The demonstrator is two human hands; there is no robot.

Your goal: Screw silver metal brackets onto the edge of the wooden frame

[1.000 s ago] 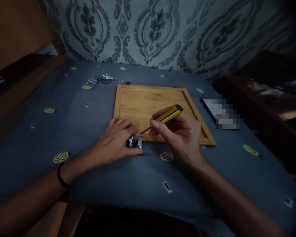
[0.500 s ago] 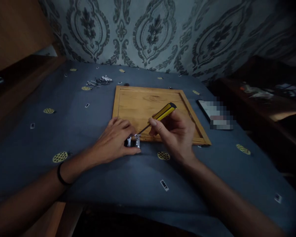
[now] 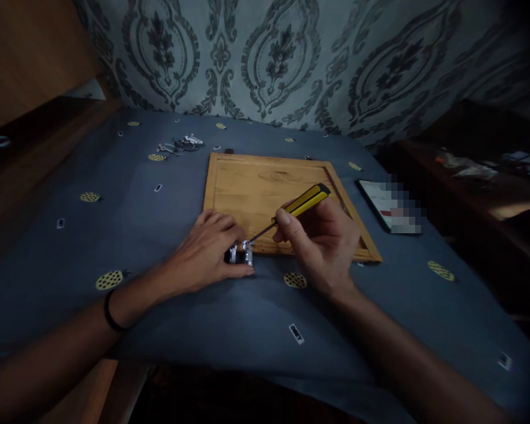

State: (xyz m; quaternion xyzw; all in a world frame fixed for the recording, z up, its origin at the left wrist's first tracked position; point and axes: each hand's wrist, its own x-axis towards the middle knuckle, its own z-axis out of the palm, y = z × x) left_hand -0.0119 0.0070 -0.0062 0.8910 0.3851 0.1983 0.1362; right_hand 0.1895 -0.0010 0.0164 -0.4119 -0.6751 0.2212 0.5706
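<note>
On the blue cloth (image 3: 194,335), a flat wooden board (image 3: 265,191) with a raised rim is laid. At its near edge, close to the left corner, a small shiny metal part (image 3: 248,254) is held by the left hand (image 3: 209,244). The metal part is pinched, with the thumb placed on the near side and the other fingers bent over the board's edge. Some of the metal part is hidden by those fingers. A thin black band (image 3: 110,310) is worn on the left wrist.

By the right hand (image 3: 327,244), a yellow and black screwdriver (image 3: 302,203) is gripped, with its handle held between the thumb and the bent fingers. The screwdriver is tilted, and its thin tip is pointed down and left at the top of the metal part. Whether a screw is touched by the tip cannot be told.

To the right of the board, a phone (image 3: 375,197) is set down, with part of its screen blurred. Past the board's far left corner, some small metal pieces (image 3: 188,143) are heaped together. Yellow pineapples are printed on the cloth.
</note>
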